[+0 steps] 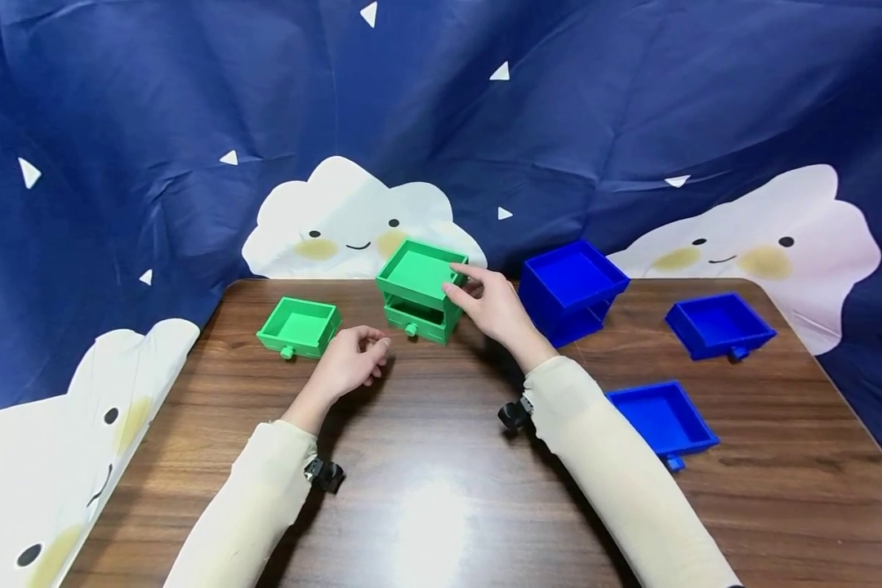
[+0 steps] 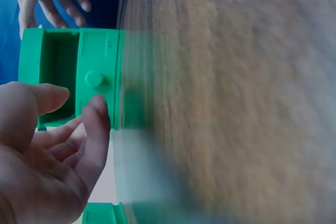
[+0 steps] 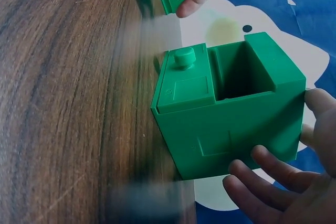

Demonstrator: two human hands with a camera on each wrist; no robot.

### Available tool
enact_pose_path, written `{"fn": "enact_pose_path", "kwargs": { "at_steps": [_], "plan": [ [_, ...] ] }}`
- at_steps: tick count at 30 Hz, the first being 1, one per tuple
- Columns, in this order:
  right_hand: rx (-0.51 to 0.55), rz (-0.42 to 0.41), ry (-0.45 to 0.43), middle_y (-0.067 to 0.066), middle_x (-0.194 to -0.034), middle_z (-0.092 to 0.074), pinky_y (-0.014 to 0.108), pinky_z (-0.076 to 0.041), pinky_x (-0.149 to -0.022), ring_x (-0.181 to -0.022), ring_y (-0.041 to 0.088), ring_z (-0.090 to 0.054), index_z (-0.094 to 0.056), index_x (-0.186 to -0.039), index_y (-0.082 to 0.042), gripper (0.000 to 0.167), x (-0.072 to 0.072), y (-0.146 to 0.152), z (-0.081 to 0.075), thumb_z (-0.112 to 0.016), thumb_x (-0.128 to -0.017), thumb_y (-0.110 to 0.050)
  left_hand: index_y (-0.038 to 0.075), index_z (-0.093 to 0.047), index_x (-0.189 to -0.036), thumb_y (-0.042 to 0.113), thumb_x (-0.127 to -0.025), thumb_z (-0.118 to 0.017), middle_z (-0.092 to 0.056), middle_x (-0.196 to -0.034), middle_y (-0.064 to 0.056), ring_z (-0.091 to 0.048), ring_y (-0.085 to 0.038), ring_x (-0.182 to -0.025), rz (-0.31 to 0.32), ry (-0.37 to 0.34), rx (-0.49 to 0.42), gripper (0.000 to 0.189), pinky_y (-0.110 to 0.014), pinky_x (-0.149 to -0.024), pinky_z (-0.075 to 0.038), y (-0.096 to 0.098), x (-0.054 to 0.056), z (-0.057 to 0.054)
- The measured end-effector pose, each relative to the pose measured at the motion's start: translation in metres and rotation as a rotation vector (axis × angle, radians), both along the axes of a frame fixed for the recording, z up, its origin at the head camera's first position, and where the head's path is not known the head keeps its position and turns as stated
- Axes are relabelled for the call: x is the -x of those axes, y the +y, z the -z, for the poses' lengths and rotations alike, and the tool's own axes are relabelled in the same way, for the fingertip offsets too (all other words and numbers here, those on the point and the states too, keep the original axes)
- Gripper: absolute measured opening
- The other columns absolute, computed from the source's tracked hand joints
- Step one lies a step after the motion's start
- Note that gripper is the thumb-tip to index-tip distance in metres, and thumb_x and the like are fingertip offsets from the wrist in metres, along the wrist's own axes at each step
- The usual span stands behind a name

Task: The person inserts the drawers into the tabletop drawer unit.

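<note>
A small green cabinet [image 1: 415,282] stands near the back edge of the table. Its lower slot holds a green drawer [image 2: 94,78] with a round knob, while the upper slot is an open gap. My right hand [image 1: 494,309] is at the cabinet's right side; in the right wrist view its extended fingers [image 3: 273,169] lie along the side wall. In front and to the left of the cabinet, my left hand [image 1: 349,359] hovers with loosely bent fingers and nothing in them. A loose green drawer [image 1: 297,327] sits just beyond the left hand, its knob facing front.
Right of the green cabinet stands a blue cabinet [image 1: 573,278] with open slots. Two loose blue drawers lie farther right: one drawer [image 1: 720,322] near the back, another drawer [image 1: 661,416] beside the right forearm. A dark blue cloud-patterned cloth [image 1: 441,106] hangs behind the wooden table [image 1: 426,425].
</note>
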State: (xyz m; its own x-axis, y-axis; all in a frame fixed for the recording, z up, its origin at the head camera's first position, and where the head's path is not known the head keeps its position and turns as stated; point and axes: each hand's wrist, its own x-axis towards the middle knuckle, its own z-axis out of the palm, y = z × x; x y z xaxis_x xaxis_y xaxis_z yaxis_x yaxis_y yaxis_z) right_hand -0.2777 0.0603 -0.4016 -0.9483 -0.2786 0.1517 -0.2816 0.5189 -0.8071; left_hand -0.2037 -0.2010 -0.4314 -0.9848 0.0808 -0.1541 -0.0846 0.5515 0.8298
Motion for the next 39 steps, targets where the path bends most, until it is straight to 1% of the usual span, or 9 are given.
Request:
{"fn": "enact_pose_path", "kwargs": {
  "at_steps": [5,10,15,19,27,39],
  "plan": [
    [0.013,-0.005,0.008,0.016,-0.114,-0.076,0.047,-0.059,-0.090,-0.106,0.032,-0.073,-0.065,-0.150,-0.012,0.049,0.000,-0.001,0.001,-0.070,-0.106,-0.033,-0.006,-0.066,-0.132,0.020,-0.110,-0.058,-0.074,-0.091,-0.019,-0.072,-0.017,-0.068,-0.017,-0.012,-0.011,0.035,-0.033,-0.061,-0.062,-0.007,-0.004,0.002],
    [0.010,-0.002,0.010,0.016,-0.113,-0.076,0.047,-0.059,-0.092,-0.106,0.032,-0.073,-0.064,-0.151,-0.013,0.049,0.000,0.001,0.002,-0.070,-0.106,-0.034,-0.006,-0.066,-0.131,0.020,-0.110,-0.058,-0.076,-0.093,-0.020,-0.074,-0.019,-0.071,-0.022,0.000,-0.001,0.035,-0.032,-0.063,-0.062,-0.012,-0.008,0.003],
    [0.005,0.000,0.019,0.016,-0.111,-0.076,0.048,-0.059,-0.091,-0.106,0.032,-0.074,-0.065,-0.150,-0.013,0.049,0.001,0.003,0.002,-0.071,-0.106,-0.033,-0.008,-0.065,-0.133,0.019,-0.110,-0.057,-0.076,-0.096,-0.022,-0.074,-0.020,-0.074,-0.023,0.003,-0.010,0.036,-0.033,-0.066,-0.063,-0.016,-0.013,0.003],
    [0.002,-0.007,0.010,0.016,-0.111,-0.076,0.048,-0.059,-0.091,-0.106,0.032,-0.074,-0.065,-0.150,-0.013,0.049,0.002,0.002,0.002,-0.070,-0.106,-0.034,-0.007,-0.066,-0.132,0.019,-0.110,-0.057,-0.076,-0.097,-0.022,-0.073,-0.020,-0.075,-0.042,0.001,0.006,0.035,-0.033,-0.066,-0.063,-0.022,-0.018,0.002],
    [0.018,-0.001,0.025,0.016,-0.111,-0.077,0.049,-0.059,-0.091,-0.105,0.033,-0.074,-0.065,-0.150,-0.012,0.049,0.003,0.002,0.003,-0.071,-0.105,-0.033,-0.008,-0.066,-0.130,0.018,-0.110,-0.057,-0.076,-0.096,-0.022,-0.074,-0.019,-0.075,-0.042,0.010,0.041,0.034,-0.035,-0.068,-0.064,-0.032,-0.025,0.002],
    [0.021,0.000,0.036,0.017,-0.112,-0.076,0.048,-0.059,-0.091,-0.104,0.033,-0.074,-0.066,-0.148,-0.012,0.048,0.003,0.001,0.004,-0.071,-0.105,-0.032,-0.008,-0.067,-0.130,0.018,-0.110,-0.057,-0.077,-0.096,-0.022,-0.075,-0.021,-0.076,-0.079,0.012,0.061,0.034,-0.033,-0.067,-0.063,-0.045,-0.034,0.001]
  ]
}}
